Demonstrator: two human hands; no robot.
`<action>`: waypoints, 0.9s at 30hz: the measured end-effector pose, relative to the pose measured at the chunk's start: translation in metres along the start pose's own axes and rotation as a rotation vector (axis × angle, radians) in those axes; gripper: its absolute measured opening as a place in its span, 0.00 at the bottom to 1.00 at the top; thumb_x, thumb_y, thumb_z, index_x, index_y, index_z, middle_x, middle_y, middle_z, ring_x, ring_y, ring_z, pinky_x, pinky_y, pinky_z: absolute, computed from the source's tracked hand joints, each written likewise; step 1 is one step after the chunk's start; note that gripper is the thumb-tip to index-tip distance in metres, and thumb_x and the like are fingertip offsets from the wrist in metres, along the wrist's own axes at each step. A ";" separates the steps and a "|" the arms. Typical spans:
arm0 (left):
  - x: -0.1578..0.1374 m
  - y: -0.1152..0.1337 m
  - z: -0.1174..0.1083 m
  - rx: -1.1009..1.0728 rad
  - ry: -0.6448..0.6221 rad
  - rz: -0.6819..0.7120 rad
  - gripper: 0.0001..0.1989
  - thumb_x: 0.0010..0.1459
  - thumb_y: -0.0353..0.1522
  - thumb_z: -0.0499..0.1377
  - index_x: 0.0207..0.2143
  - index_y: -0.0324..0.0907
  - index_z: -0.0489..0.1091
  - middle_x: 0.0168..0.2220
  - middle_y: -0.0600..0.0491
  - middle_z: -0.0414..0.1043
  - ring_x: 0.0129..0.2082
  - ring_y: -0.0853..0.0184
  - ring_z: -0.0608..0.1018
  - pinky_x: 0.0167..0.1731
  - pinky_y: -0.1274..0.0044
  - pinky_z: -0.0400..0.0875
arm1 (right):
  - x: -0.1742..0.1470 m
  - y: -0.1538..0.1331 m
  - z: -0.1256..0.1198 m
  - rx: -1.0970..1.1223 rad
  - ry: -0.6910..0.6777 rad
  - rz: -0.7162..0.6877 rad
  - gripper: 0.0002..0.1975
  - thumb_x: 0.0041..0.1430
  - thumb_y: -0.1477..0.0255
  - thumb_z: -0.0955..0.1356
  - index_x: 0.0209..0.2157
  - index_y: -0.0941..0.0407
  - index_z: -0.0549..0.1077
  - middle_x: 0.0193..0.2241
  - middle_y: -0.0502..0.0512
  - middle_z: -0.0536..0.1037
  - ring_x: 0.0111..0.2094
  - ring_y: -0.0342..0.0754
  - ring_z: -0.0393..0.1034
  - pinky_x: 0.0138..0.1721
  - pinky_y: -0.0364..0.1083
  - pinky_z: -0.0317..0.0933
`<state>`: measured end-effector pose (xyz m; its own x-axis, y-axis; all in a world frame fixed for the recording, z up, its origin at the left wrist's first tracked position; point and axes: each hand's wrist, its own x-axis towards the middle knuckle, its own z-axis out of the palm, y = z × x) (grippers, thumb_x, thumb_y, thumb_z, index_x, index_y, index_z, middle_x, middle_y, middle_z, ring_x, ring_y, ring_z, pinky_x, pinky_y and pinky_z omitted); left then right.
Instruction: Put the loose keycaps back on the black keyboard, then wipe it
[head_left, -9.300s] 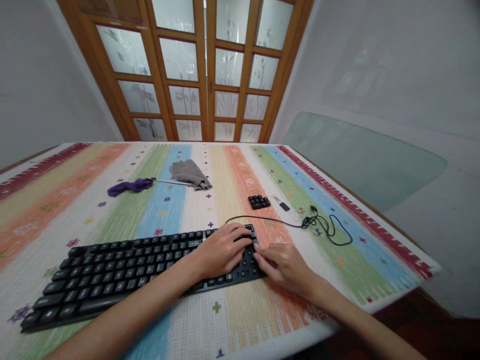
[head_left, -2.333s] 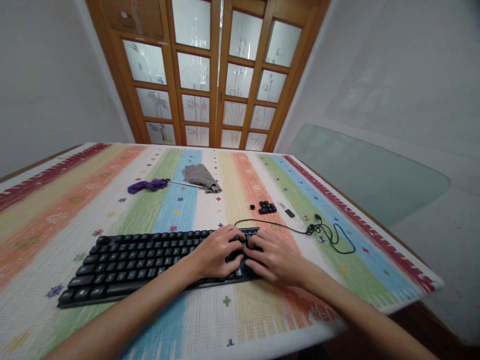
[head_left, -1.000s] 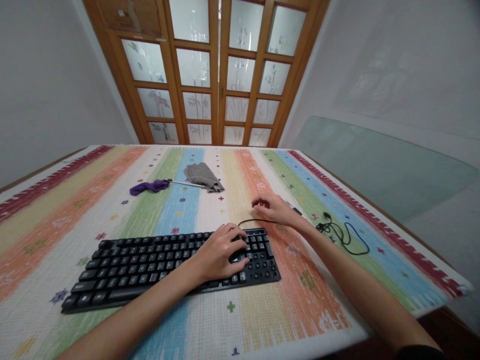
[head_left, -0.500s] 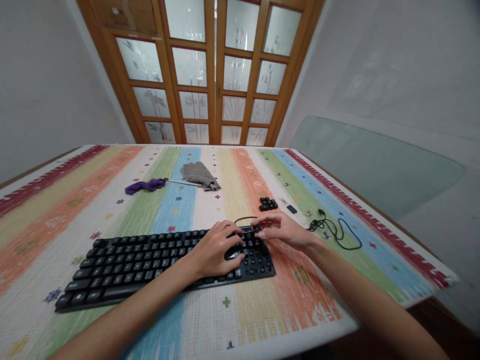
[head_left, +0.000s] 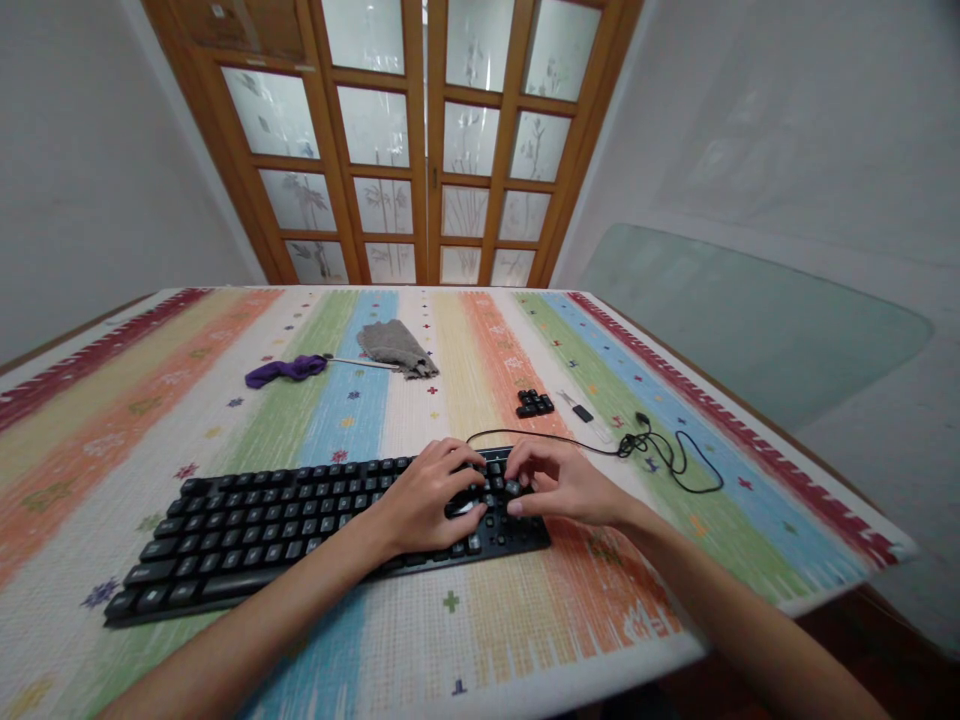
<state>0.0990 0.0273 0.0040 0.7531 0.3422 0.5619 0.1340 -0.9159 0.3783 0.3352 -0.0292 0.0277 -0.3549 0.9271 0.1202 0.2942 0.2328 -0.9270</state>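
A black keyboard [head_left: 277, 525] lies on the striped tablecloth, with several keycaps off its number pad at the right end. My left hand [head_left: 431, 495] lies over the keys beside the number pad, fingers curled down onto the keyboard. Between its thumb and forefinger shows a dark, shiny patch that I cannot make out. Over the number pad, my right hand [head_left: 559, 482] pinches a small black keycap [head_left: 514, 488] between thumb and fingers. It is low, close to the key sockets; whether it touches them I cannot tell.
Behind the number pad sits a cluster of loose keycaps [head_left: 535, 403]. Right of it lies a small black-handled wire tool [head_left: 582, 412]. A coiled cable [head_left: 667, 455] runs from the keyboard. Farther back are a grey cloth [head_left: 397, 345] and a purple-ended stick [head_left: 289, 371].
My right hand has come down and nearer over the number pad with the keycap, uncovering the cable behind it. My left hand stays on the keyboard. The view has shifted slightly.
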 end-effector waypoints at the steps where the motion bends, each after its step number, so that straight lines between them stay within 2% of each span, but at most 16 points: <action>1: 0.000 0.000 0.000 -0.009 0.005 0.009 0.07 0.58 0.29 0.61 0.40 0.41 0.73 0.46 0.46 0.75 0.49 0.58 0.73 0.51 0.64 0.69 | -0.001 0.000 0.002 -0.041 0.008 -0.006 0.15 0.48 0.66 0.78 0.34 0.56 0.74 0.30 0.49 0.73 0.31 0.43 0.66 0.33 0.43 0.62; 5: 0.000 0.001 -0.001 -0.050 0.031 0.048 0.07 0.59 0.31 0.61 0.41 0.41 0.73 0.44 0.46 0.75 0.47 0.59 0.73 0.50 0.65 0.69 | -0.002 0.002 0.012 -0.170 0.057 -0.023 0.15 0.49 0.66 0.78 0.31 0.56 0.71 0.26 0.47 0.71 0.27 0.42 0.63 0.28 0.41 0.57; 13: 0.000 0.004 -0.007 -0.120 -0.020 0.036 0.07 0.61 0.30 0.58 0.42 0.41 0.73 0.45 0.46 0.75 0.48 0.59 0.72 0.51 0.64 0.68 | -0.002 0.004 0.026 -0.385 0.114 -0.145 0.16 0.50 0.63 0.78 0.30 0.56 0.71 0.26 0.48 0.71 0.27 0.43 0.64 0.27 0.41 0.57; 20: 0.000 0.001 -0.007 -0.123 -0.063 0.055 0.07 0.62 0.32 0.60 0.42 0.42 0.74 0.46 0.47 0.74 0.48 0.59 0.72 0.52 0.66 0.69 | 0.000 0.004 0.037 -0.493 0.132 -0.245 0.12 0.49 0.72 0.78 0.27 0.56 0.70 0.24 0.47 0.71 0.26 0.43 0.65 0.29 0.42 0.58; 27: 0.001 -0.001 -0.003 -0.115 -0.044 0.119 0.04 0.61 0.29 0.60 0.39 0.41 0.73 0.44 0.47 0.75 0.47 0.60 0.73 0.49 0.67 0.70 | -0.008 0.001 0.034 -0.530 0.087 -0.269 0.05 0.55 0.74 0.72 0.35 0.57 0.74 0.28 0.52 0.75 0.30 0.46 0.68 0.33 0.45 0.62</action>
<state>0.0971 0.0289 0.0065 0.7868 0.2212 0.5763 -0.0307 -0.9184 0.3944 0.3085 -0.0463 0.0140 -0.4107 0.8310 0.3752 0.6147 0.5563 -0.5591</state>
